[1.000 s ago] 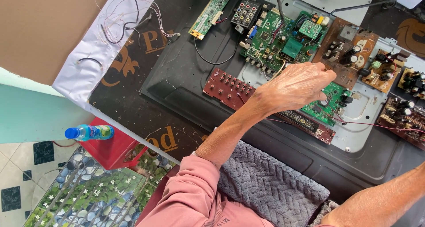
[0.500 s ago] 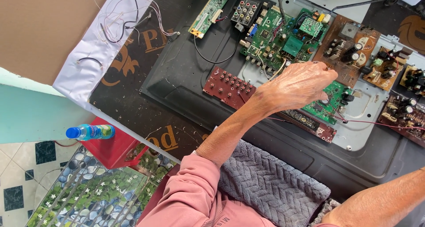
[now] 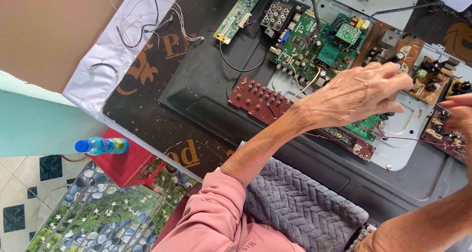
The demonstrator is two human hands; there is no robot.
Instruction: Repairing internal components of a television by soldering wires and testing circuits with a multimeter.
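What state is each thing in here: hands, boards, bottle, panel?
left hand: fingers curled, resting on the green circuit board
right hand: at the frame edge, grip cannot be told
red button board: loose, lying flat
small green board: detached, wired
bottle: capped, lying on the red box
back panel: opened, boards exposed

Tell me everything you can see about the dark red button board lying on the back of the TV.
The dark red button board is a flat, oblong circuit board, reddish-brown, studded with rows of small round push buttons. It lies flat and slanted on the dark plastic back panel, just left of the left hand's wrist. Its right end slips under the forearm. A thin wire crosses it. Neither hand touches it.
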